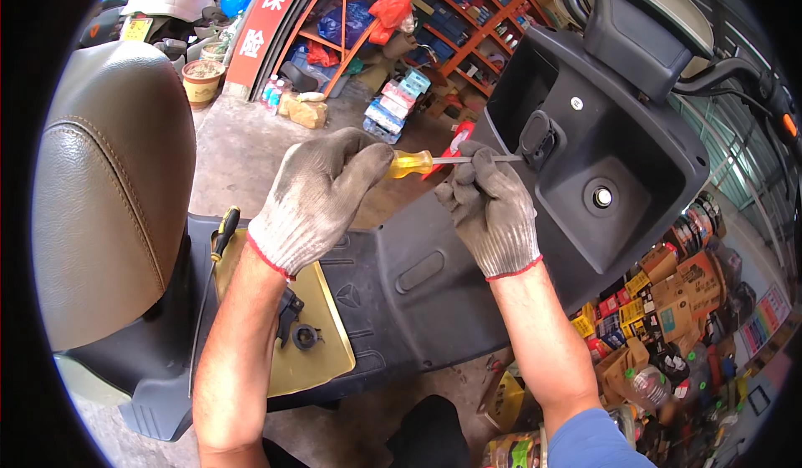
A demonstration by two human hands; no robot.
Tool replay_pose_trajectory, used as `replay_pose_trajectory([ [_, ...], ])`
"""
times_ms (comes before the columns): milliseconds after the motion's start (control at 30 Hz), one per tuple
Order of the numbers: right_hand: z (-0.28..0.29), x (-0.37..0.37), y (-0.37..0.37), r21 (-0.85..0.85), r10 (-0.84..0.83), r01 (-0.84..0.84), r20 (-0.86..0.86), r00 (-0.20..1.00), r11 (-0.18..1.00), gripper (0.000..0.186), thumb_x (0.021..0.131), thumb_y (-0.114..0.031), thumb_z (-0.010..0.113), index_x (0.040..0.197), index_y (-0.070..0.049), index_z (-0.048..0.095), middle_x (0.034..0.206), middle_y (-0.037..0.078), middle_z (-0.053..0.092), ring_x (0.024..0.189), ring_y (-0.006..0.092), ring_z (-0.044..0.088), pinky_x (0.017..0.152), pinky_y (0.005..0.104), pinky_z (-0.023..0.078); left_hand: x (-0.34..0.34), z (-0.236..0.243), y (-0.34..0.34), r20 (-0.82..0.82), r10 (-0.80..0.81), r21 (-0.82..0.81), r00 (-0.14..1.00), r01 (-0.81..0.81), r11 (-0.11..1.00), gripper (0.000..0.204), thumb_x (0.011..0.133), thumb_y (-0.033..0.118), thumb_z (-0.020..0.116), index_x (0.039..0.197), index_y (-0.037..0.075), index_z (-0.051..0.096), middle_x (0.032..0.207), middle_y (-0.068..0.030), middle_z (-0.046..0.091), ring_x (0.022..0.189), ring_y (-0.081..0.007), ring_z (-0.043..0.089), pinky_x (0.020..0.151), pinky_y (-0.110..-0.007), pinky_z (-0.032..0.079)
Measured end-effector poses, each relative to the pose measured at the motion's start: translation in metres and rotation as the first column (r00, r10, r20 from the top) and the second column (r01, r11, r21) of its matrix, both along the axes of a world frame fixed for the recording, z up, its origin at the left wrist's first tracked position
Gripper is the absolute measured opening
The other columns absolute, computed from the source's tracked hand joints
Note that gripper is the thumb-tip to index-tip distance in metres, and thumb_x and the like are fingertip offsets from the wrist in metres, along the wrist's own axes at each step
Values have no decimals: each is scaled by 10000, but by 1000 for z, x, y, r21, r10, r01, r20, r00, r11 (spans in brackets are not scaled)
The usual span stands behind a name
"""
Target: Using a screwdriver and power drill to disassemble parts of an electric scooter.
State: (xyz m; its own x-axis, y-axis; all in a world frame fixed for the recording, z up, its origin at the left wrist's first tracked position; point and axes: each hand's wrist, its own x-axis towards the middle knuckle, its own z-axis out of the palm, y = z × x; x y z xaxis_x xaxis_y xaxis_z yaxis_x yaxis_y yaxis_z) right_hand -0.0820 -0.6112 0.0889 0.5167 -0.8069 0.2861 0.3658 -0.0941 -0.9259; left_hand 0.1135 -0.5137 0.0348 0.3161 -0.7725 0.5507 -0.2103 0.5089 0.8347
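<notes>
Both my hands wear grey-white knit gloves with red cuffs. My left hand (313, 188) is closed round the yellow handle of a screwdriver (411, 164). The fingers of my right hand (493, 205) close on its metal shaft, near the far end. The tip points right, at a black oval socket cover (539, 138) on the dark inner front panel (510, 75) of a scooter. Whether tip and cover touch, I cannot tell. Right of the cover, a recessed pocket holds a round silver-rimmed fitting (602, 196).
The scooter's brown seat (117, 167) stands at left. On the footboard (434, 317) lies a yellow tray (330, 353) with small black parts (306, 337); a second screwdriver (225, 232) lies by its left edge. Stacked boxes (668, 292) fill the right, shelves (468, 17) the back.
</notes>
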Motion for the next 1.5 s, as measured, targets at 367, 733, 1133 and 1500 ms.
replay_pose_trajectory([
  [367,16,-13,20,-227,-198,128,-316,928,965,238,968,-151,562,1083,52,613,811,68,634,682,128,595,694,289,520,6,0,-3,167,77,-173,983,-47,984,313,896,195,603,1121,-22,590,947,-129,637,883,-168,609,832,-315,479],
  [733,142,23,40,-786,-731,-493,-78,678,-373,126,800,-43,626,924,-63,634,857,121,603,796,338,599,728,419,494,7,-2,-9,145,73,-141,987,-53,989,309,915,224,595,1102,-22,590,907,-123,629,851,-158,601,797,-314,477],
  [1133,144,39,-13,33,-920,-928,125,371,-370,140,813,-111,575,935,-83,637,871,82,624,907,256,609,841,388,461,11,-4,-5,211,126,-164,969,-92,982,291,895,228,614,1075,-1,600,820,-140,593,737,-221,557,720,-340,463],
  [1500,163,49,-20,-40,-950,-955,118,288,-294,158,811,-105,555,937,-83,646,858,108,661,858,284,650,844,410,472,8,-4,-7,226,173,-239,959,-118,964,253,903,204,592,1079,25,618,859,-132,615,781,-216,602,744,-336,481],
])
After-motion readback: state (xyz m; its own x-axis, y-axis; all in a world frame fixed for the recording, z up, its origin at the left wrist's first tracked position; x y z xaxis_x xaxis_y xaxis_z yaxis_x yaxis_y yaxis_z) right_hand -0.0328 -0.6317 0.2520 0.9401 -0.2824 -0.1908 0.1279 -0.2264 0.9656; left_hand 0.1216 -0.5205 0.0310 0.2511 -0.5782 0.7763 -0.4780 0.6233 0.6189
